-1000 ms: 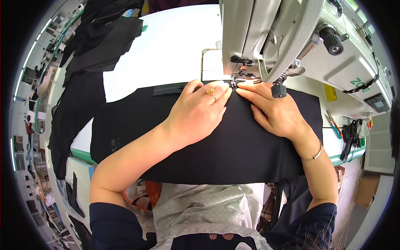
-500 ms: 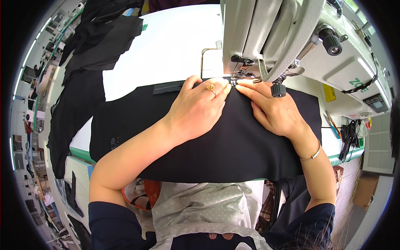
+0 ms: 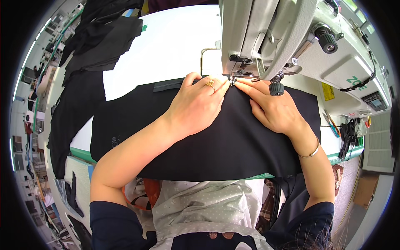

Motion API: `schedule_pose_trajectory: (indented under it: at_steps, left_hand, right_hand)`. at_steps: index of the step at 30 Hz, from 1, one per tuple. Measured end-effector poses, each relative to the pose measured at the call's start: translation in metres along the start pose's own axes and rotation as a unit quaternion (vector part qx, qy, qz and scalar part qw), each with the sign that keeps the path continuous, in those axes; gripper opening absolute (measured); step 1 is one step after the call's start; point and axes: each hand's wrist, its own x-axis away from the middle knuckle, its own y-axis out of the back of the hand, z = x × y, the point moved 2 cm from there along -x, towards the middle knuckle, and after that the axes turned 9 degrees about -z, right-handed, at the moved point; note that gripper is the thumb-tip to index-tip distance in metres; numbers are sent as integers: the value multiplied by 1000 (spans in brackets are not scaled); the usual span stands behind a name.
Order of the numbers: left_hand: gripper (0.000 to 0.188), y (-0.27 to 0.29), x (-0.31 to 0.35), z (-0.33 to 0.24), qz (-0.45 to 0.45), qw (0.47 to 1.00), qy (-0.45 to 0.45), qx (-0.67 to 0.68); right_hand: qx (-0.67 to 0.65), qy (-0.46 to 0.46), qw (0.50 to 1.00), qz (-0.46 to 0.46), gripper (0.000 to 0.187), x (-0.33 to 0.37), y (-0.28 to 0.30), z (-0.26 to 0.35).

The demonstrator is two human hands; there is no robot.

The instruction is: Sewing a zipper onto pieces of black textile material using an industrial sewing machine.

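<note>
A broad piece of black fabric (image 3: 208, 154) lies under the presser foot (image 3: 239, 75) of a white sewing machine (image 3: 283, 33). My left hand (image 3: 196, 102), with a gold-coloured ring, is closed at the fabric's far edge; its thumb and fingertips press together on the cloth just left of the foot. My right hand (image 3: 275, 106) lies flat on the cloth to the right, index finger stretched toward the foot and thumb apart. A dark grey strip (image 3: 166, 86) runs along the far edge beside my left hand. My fingers hide the stitching spot.
More black fabric pieces (image 3: 79, 100) are heaped on the left of the white table (image 3: 175, 37). Small scissors (image 3: 332, 123) lie at the right, beside a bundle of black strips (image 3: 348, 137). A control panel (image 3: 373, 101) is on the machine. A cardboard box (image 3: 366, 191) stands lower right.
The fabric's near edge has shifted slightly away from me, baring a bit of the green table edge. Both hands stay almost in place beside the presser foot.
</note>
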Motion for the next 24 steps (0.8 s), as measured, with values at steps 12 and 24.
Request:
schedule_pose_trajectory:
  at_steps: [12, 24]
  left_hand:
    - [40, 4, 5, 1, 57, 997, 39, 16]
    - [61, 112, 81, 17, 166, 941, 227, -187]
  right_hand:
    - [-3, 5, 1000, -27, 44, 3, -1, 0]
    - [94, -119, 987, 58, 42, 19, 51, -18]
